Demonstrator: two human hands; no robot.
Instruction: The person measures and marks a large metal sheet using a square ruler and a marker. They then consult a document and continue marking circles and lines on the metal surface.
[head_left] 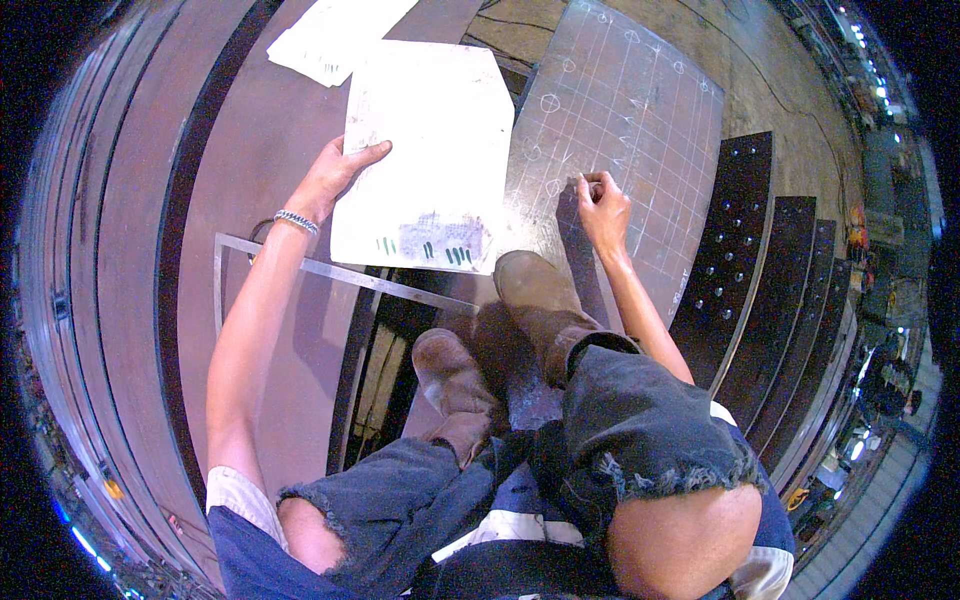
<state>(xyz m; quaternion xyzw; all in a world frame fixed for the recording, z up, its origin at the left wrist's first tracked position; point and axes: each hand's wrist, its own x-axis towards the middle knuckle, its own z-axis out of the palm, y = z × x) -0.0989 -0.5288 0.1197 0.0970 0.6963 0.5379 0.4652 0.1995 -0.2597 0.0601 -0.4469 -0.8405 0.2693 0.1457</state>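
My left hand (338,172) grips the left edge of a large white paper sheet (430,130), its thumb lying on top. Dark smudges and short green strokes mark the sheet's lower part. On the right, my right hand (606,212) is pinched just over a grey metal plate (670,150) covered with a grid of white lines, circles and zigzag marks. Whatever its fingertips hold is too small to make out. Below the sheet lies a metal framing square (375,283), partly covered by my left arm.
More white papers (325,35) lie at the upper left on brown metal plates (275,130). Dark plates with bright round holes (735,235) line the right. My boots (535,290) stand between the sheet and my knees, beside a dark gap (385,380). Cables cross the floor beyond.
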